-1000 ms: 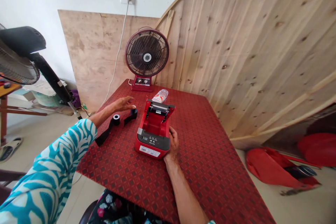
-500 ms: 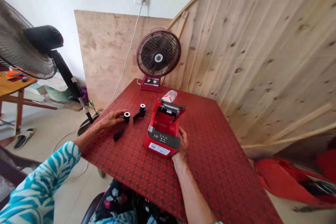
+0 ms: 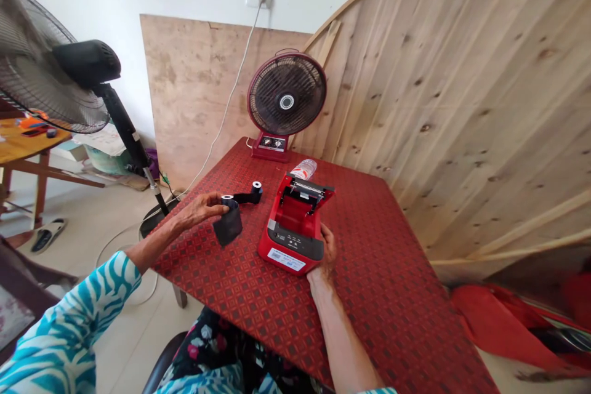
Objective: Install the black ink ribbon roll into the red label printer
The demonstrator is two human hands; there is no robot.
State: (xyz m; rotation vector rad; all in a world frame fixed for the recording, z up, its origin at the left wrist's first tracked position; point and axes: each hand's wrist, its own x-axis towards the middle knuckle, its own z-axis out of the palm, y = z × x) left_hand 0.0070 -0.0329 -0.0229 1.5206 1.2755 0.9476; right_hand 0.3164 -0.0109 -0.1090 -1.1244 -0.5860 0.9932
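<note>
My left hand (image 3: 209,209) pinches a roll of black ribbon (image 3: 228,225), its white core facing up and a loose end hanging down. Just behind it, a second black ribbon roll (image 3: 257,188) stands on the table, with a dark strip trailing left from it. My right hand (image 3: 327,253) is wrapped against the right side of a red and black label printer (image 3: 290,246); its fingers are partly hidden behind the casing. The printer's lid (image 3: 308,187) is up, showing the red hollow inside. Buttons and a white label mark its front.
A clear plastic bottle (image 3: 305,169) lies behind the printer. At the back of the red patterned table (image 3: 369,295) stands a dark red fan (image 3: 287,101). A black pedestal fan (image 3: 122,117) is on the left. Wooden boards (image 3: 415,104) lean behind the table.
My left hand has taken hold of the nearer ribbon roll and lifted it, so its loose end hangs. My right hand stays on the printer. The view has shifted slightly.
</note>
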